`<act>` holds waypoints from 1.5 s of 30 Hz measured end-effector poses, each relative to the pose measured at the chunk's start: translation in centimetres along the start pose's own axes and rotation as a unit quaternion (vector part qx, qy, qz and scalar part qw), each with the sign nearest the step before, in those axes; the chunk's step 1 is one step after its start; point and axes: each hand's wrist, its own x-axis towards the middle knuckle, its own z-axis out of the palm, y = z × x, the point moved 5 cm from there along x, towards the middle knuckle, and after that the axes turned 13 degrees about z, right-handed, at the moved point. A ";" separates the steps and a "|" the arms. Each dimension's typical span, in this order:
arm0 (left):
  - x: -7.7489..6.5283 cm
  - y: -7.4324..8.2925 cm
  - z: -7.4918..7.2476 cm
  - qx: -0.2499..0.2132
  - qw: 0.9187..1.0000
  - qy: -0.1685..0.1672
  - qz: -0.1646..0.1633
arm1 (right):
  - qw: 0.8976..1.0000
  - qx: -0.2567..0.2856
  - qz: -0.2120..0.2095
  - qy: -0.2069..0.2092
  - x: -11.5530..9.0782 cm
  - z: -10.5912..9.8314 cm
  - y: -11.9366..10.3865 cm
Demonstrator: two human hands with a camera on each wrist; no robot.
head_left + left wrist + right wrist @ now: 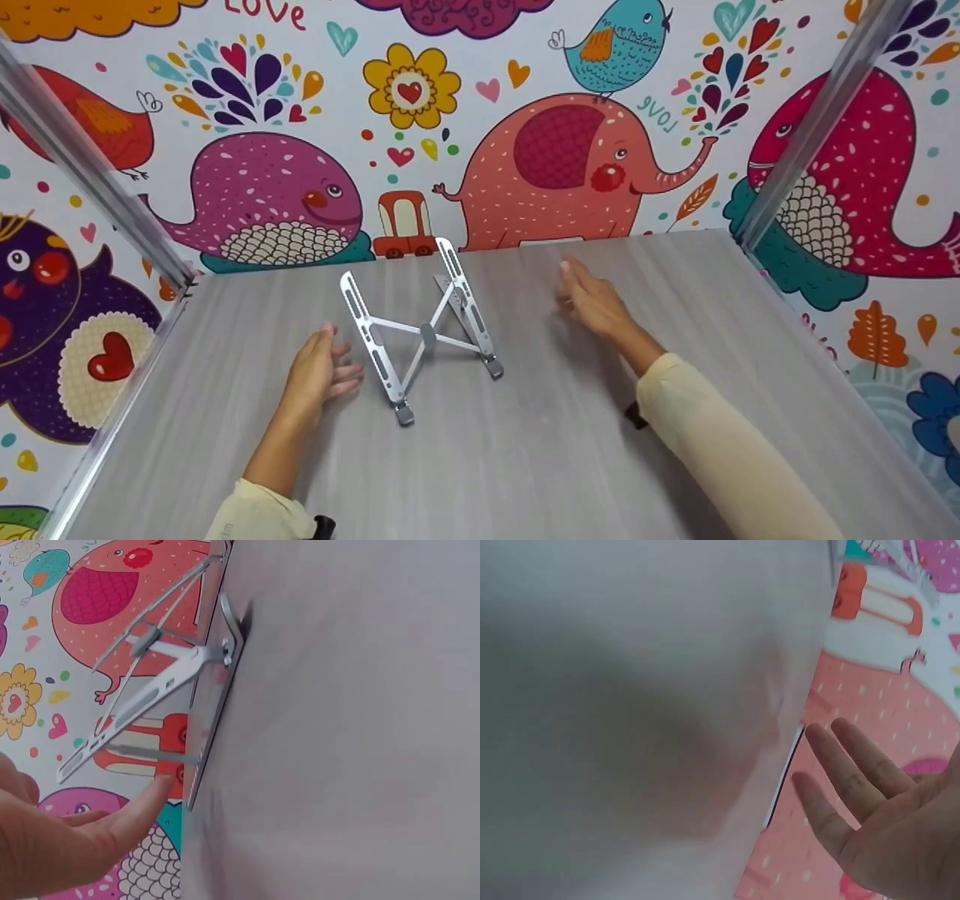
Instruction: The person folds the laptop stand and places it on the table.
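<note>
One silver folding laptop stand (428, 336) is standing opened out on the grey wood-grain surface (540, 465), left of centre, its crossed struts (397, 325) spreading between two tilted slotted sides. Two bare hands are flanking it and gripping nothing: the left hand (315, 367) is hovering just beside the stand without touching it, its fingers (135, 821) extending loosely, while the right hand (595, 300) is hovering farther off, its fingers (849, 784) also extending, slightly apart. Beyond the surface, a wall (487, 56) is displaying a printed coral elephant (517, 206)
</note>
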 end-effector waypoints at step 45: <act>4.0 0.0 5.5 0.139 0.987 0.008 0.084 | 0.998 0.024 -0.060 -0.001 -1.0 8.5 -4.6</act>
